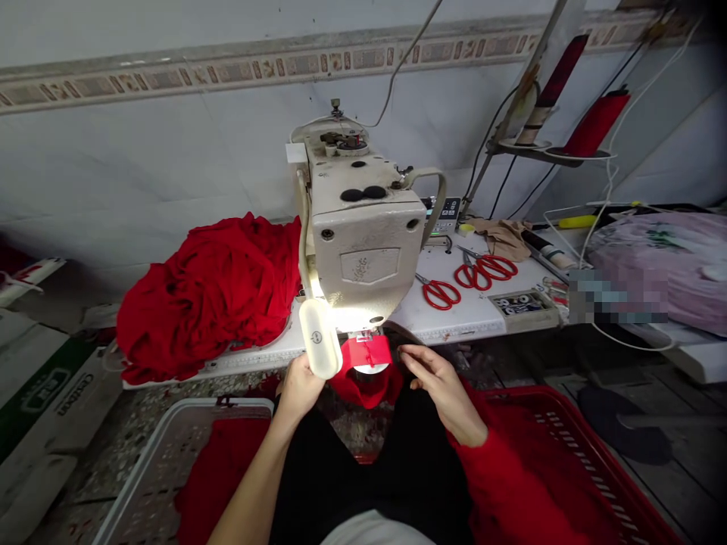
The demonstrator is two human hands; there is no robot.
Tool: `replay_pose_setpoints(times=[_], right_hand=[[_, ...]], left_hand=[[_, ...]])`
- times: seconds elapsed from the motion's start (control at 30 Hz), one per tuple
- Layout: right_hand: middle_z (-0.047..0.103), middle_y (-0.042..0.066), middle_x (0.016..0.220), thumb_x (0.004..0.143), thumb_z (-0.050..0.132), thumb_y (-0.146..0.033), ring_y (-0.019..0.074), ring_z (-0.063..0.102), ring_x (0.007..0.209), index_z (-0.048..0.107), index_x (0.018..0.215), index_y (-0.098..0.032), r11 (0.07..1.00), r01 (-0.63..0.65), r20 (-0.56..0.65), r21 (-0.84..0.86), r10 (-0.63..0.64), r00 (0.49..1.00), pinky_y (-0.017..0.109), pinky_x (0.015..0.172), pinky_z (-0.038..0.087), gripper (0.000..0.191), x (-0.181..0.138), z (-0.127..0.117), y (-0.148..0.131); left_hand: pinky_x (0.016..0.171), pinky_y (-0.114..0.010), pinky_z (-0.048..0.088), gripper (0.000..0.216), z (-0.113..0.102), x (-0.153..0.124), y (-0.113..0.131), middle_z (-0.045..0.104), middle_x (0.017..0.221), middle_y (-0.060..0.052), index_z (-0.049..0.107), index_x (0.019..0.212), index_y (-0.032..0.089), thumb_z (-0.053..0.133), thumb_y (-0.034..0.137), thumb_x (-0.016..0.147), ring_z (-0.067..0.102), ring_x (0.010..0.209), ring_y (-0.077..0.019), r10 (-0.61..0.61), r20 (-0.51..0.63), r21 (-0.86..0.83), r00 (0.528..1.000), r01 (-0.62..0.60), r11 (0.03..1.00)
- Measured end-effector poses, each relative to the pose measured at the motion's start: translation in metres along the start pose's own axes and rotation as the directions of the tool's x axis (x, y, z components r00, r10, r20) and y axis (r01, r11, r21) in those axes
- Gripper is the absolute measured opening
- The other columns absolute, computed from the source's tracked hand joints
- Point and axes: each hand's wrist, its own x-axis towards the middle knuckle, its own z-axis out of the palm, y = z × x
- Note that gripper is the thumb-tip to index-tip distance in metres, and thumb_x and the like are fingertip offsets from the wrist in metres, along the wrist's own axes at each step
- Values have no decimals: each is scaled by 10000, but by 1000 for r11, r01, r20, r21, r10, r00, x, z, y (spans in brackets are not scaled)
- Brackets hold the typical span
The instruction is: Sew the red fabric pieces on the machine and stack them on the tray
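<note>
A red fabric piece (pixel 363 390) hangs looped round the narrow sewing arm of a white sewing machine (pixel 369 227), its upper band lit under the needle area. My left hand (pixel 304 386) is at the left side of this fabric, with its fingertips hidden behind a white oval attachment (pixel 320 338). Whether it grips the cloth I cannot tell. To the right of the fabric, my right hand (pixel 440 386) is held slightly away from it, fingers loosely bent and apart. Nothing shows between them.
A heap of red fabric (pixel 210 280) covers the table's left side. Red-handled scissors (pixel 441 294) lie right of the machine, beside a small parts tray (pixel 522 304). Below stand a white basket (pixel 141 462) and a red basket (pixel 602 462). Thread cones (pixel 596 125) stand at upper right.
</note>
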Motion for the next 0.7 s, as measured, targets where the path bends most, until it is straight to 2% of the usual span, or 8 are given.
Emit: replay_pose_setpoints(times=[0.1, 0.23, 0.33, 0.4, 0.5, 0.57, 0.63, 0.7], right_hand=[[744, 82, 916, 834, 805, -510, 175, 670, 761, 762, 960, -177, 993, -48, 0, 104, 48, 999, 184, 461, 416, 358, -16, 7, 7], [698, 45, 636, 830, 800, -494, 117, 584, 475, 742, 834, -137, 996, -91, 212, 4, 88, 973, 190, 391, 342, 361, -28, 25, 9], [731, 65, 667, 861, 771, -447, 143, 641, 546, 770, 817, -135, 992, 12, 294, -124, 25, 955, 221, 476, 443, 315, -30, 36, 2], [775, 78, 805, 869, 772, -421, 151, 665, 633, 808, 881, -152, 972, 107, 327, -209, -33, 944, 232, 538, 479, 271, -32, 40, -7], [773, 70, 1113, 836, 823, -415, 110, 615, 603, 783, 1177, -220, 950, 154, 387, -271, -39, 921, 223, 507, 457, 395, -41, 40, -22], [765, 60, 1128, 872, 793, -423, 106, 604, 604, 752, 1232, -227, 960, 143, 407, -239, -35, 913, 228, 539, 479, 412, -50, 40, -29], [774, 47, 950, 946, 706, -433, 128, 622, 647, 788, 1073, -190, 973, 128, 416, -194, -36, 909, 236, 601, 505, 287, -60, 39, -34], [744, 40, 784, 993, 628, -450, 141, 625, 641, 777, 876, -166, 977, 80, 466, -199, 23, 885, 235, 599, 501, 341, -68, 39, -37]], left_hand=[[633, -269, 532, 290, -19, -1, -16, 722, 750, -48, 758, 847, 135, 786, 419, 794, 646, 685, -185, -68, 41, -138, 997, 73, 988], [513, -220, 460, 291, -35, 6, -16, 672, 643, -9, 743, 832, 135, 807, 418, 802, 557, 521, -124, -110, 23, -338, 994, 112, 935], [665, -251, 554, 265, -28, 6, 0, 739, 773, -40, 752, 858, 146, 830, 389, 786, 664, 675, -168, -41, -57, -370, 998, 17, 929], [743, -281, 579, 259, -17, -1, 11, 750, 806, -52, 748, 849, 148, 839, 378, 773, 685, 736, -191, -2, -59, -340, 998, -18, 940], [656, -260, 550, 268, -3, -19, 20, 691, 692, -29, 722, 780, 145, 796, 398, 825, 621, 626, -155, 0, 94, -304, 996, 29, 952], [603, -241, 504, 306, 1, -32, 20, 653, 656, -23, 717, 738, 141, 746, 410, 881, 579, 586, -132, 28, 274, -292, 961, 55, 955], [640, -261, 505, 310, 0, -42, 17, 673, 701, -50, 731, 714, 140, 746, 394, 891, 606, 638, -149, 116, 452, -313, 884, 35, 949], [696, -298, 520, 296, -3, -49, 16, 693, 746, -80, 735, 698, 145, 758, 371, 887, 643, 704, -181, 209, 487, -390, 848, -2, 921]])
